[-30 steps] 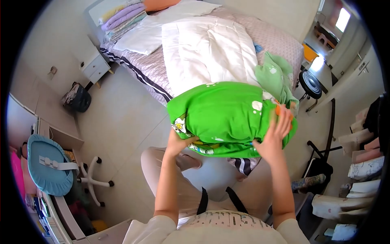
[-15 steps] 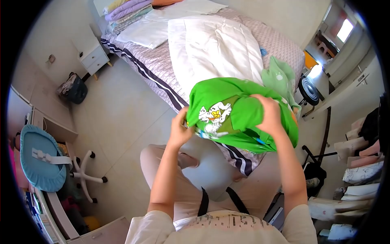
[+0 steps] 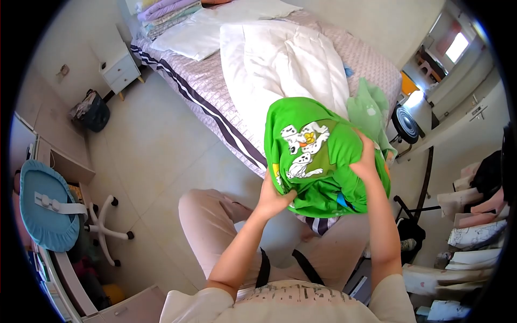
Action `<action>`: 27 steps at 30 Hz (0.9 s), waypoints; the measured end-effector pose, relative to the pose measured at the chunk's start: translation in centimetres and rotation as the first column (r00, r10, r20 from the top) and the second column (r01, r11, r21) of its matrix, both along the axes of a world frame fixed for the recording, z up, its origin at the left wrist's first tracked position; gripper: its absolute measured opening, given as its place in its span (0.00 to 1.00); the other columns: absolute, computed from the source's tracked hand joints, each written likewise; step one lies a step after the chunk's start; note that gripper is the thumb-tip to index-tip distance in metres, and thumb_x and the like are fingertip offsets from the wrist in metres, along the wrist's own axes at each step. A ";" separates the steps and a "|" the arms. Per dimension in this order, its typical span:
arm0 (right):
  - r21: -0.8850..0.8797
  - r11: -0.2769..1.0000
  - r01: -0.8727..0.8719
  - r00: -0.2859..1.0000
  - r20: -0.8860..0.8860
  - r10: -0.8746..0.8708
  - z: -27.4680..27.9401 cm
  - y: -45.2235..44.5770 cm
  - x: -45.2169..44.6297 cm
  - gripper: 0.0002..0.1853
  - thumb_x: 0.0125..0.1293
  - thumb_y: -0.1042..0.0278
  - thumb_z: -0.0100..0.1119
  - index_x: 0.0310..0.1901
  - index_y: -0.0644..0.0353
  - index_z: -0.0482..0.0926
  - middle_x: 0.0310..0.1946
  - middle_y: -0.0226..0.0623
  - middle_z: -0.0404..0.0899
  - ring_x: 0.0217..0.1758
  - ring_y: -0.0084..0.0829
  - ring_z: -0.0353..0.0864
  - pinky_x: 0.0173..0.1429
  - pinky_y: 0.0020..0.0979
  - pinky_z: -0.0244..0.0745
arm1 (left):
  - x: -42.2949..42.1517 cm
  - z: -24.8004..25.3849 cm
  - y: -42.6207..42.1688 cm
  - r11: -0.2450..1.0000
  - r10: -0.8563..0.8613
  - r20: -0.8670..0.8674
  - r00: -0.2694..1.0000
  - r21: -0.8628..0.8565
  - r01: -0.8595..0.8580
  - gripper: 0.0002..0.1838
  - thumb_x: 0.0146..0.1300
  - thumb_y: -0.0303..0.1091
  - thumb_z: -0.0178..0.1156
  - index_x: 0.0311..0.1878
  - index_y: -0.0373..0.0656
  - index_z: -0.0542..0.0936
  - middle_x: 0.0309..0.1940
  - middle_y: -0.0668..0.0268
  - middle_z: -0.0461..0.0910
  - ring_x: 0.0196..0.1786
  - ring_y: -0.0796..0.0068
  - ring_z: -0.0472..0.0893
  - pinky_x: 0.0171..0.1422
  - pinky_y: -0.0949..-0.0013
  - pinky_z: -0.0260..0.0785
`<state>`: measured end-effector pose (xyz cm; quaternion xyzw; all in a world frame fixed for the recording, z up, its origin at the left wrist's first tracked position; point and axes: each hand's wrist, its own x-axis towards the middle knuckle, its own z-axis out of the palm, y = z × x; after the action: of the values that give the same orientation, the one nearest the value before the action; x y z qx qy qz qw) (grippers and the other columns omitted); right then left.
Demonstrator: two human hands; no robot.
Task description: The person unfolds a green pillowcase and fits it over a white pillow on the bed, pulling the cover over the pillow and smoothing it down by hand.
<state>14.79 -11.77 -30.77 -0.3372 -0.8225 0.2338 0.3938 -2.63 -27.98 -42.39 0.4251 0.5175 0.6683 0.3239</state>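
Observation:
A bunched green cloth (image 3: 323, 129) printed with spotted Dalmatian dogs is held up in front of me, above the near corner of the bed. My left hand (image 3: 273, 198) grips its lower left edge, the thumb lying over the folds. On the other side my right hand (image 3: 366, 160) clasps the cloth, with some of its fingers hidden in the fabric. Behind it a white quilt (image 3: 280, 59) is spread over the bed. A pale green cloth (image 3: 369, 105) lies by the bed's right edge, just beyond my right hand.
The bed (image 3: 207, 121) has a patterned cover with dark striped trim. Folded bedding (image 3: 167, 13) is stacked at its far left. A white nightstand (image 3: 121, 72), a dark bin (image 3: 92, 113) and a blue-covered chair (image 3: 48, 204) stand left. A round stool (image 3: 407, 123) and hanging clothes (image 3: 474, 237) are right.
My left hand has moved right and down, bringing its edge of the green cloth closer to my right hand. The cloth is more bunched and the dog print faces up more fully.

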 end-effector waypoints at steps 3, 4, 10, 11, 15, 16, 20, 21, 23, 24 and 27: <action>-0.044 0.999 -0.017 0.999 -0.028 0.016 2.2 0.7 0.7 0.24 0.45 0.70 0.69 0.47 0.67 0.79 0.39 0.43 0.84 0.46 0.30 0.83 0.53 0.30 0.73 | -3.2 -0.5 3.3 0.990 -0.105 -0.439 0.892 -0.135 0.050 0.33 0.42 0.20 0.60 0.58 0.38 0.70 0.52 0.45 0.74 0.56 0.43 0.73 0.60 0.57 0.69; -0.124 0.989 -0.083 0.996 -0.055 0.077 3.7 0.8 1.1 0.23 0.45 0.68 0.69 0.46 0.67 0.80 0.39 0.44 0.84 0.46 0.29 0.83 0.53 0.30 0.73 | -5.6 -0.6 4.9 0.959 -0.254 -0.509 0.822 -0.242 0.147 0.29 0.44 0.20 0.60 0.56 0.38 0.72 0.50 0.44 0.75 0.54 0.43 0.74 0.58 0.57 0.70; 0.170 0.958 -0.232 0.965 0.163 0.205 10.1 -3.3 1.3 0.24 0.42 0.64 0.70 0.44 0.64 0.82 0.31 0.40 0.82 0.38 0.37 0.81 0.47 0.34 0.73 | -13.6 3.7 15.7 0.978 0.196 -0.454 0.869 0.159 -0.138 0.20 0.61 0.37 0.57 0.56 0.42 0.73 0.36 0.52 0.82 0.43 0.50 0.82 0.44 0.59 0.72; 0.166 0.963 -0.213 0.970 0.157 0.187 9.7 -3.7 1.2 0.24 0.42 0.64 0.70 0.44 0.64 0.82 0.31 0.40 0.82 0.38 0.37 0.81 0.47 0.34 0.73 | -15.6 -4.0 20.6 0.993 -0.023 -0.067 0.997 0.116 0.031 0.21 0.63 0.39 0.56 0.58 0.43 0.72 0.45 0.52 0.81 0.47 0.54 0.81 0.49 0.63 0.72; 0.533 0.828 -0.175 0.904 0.420 -0.079 3.3 -5.9 0.4 0.29 0.46 0.61 0.69 0.53 0.57 0.78 0.36 0.37 0.76 0.41 0.37 0.76 0.50 0.39 0.67 | -12.0 -9.3 16.1 0.982 -0.116 -0.056 0.992 0.144 0.123 0.23 0.68 0.38 0.51 0.64 0.41 0.68 0.56 0.53 0.75 0.54 0.62 0.78 0.59 0.65 0.72; 0.501 0.824 -0.266 0.850 0.525 -0.045 0.6 -7.0 0.9 0.26 0.53 0.65 0.63 0.57 0.55 0.77 0.41 0.37 0.76 0.44 0.36 0.76 0.51 0.39 0.67 | -11.1 -6.6 12.0 0.997 0.003 -0.169 0.986 0.074 0.009 0.24 0.73 0.39 0.47 0.67 0.36 0.64 0.56 0.55 0.74 0.55 0.66 0.78 0.60 0.66 0.73; 0.607 0.734 -0.305 0.823 0.556 -0.118 -3.7 -13.3 3.2 0.28 0.59 0.71 0.53 0.64 0.48 0.72 0.46 0.34 0.75 0.52 0.31 0.74 0.56 0.37 0.65 | -9.5 -0.9 -1.0 0.983 0.175 0.656 0.734 -0.157 -0.094 0.26 0.64 0.33 0.59 0.65 0.44 0.68 0.59 0.53 0.71 0.59 0.57 0.74 0.58 0.57 0.72; 0.606 0.745 -0.279 0.805 0.570 -0.162 -3.9 -14.3 4.5 0.30 0.58 0.70 0.56 0.66 0.46 0.70 0.51 0.37 0.73 0.56 0.32 0.72 0.59 0.39 0.64 | -9.5 -1.2 -2.7 0.996 0.081 0.715 0.694 -0.084 -0.030 0.31 0.62 0.33 0.62 0.67 0.45 0.63 0.61 0.53 0.69 0.61 0.57 0.72 0.58 0.55 0.72; 0.660 0.749 -0.055 0.844 0.431 -0.318 -4.8 -14.8 6.8 0.36 0.54 0.66 0.65 0.68 0.47 0.66 0.61 0.42 0.66 0.63 0.36 0.68 0.65 0.44 0.59 | -8.3 -0.3 -5.6 1.000 -0.011 0.763 0.647 -0.007 0.025 0.36 0.60 0.34 0.64 0.70 0.47 0.59 0.63 0.54 0.66 0.64 0.56 0.69 0.58 0.53 0.72; 0.675 0.723 0.149 0.860 0.272 -0.431 -5.4 -14.7 7.9 0.41 0.51 0.65 0.70 0.68 0.49 0.64 0.65 0.44 0.62 0.65 0.39 0.65 0.68 0.47 0.56 | -6.2 1.5 -7.1 0.998 -0.027 0.665 0.747 -0.029 0.061 0.38 0.61 0.37 0.64 0.71 0.44 0.57 0.64 0.56 0.66 0.65 0.57 0.68 0.60 0.53 0.71; 0.328 0.775 0.540 0.807 0.060 -0.587 -5.3 -13.5 10.2 0.47 0.43 0.64 0.78 0.66 0.56 0.62 0.68 0.47 0.58 0.64 0.46 0.66 0.70 0.46 0.55 | -3.9 2.4 -6.7 0.989 -0.078 0.550 0.832 -0.066 0.136 0.41 0.60 0.41 0.65 0.71 0.42 0.54 0.65 0.58 0.65 0.67 0.58 0.67 0.63 0.53 0.67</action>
<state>25.01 -25.26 -36.09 -0.5233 -0.7372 -0.0484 0.4246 -6.53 -34.72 -39.94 0.2284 0.4127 0.7152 0.5157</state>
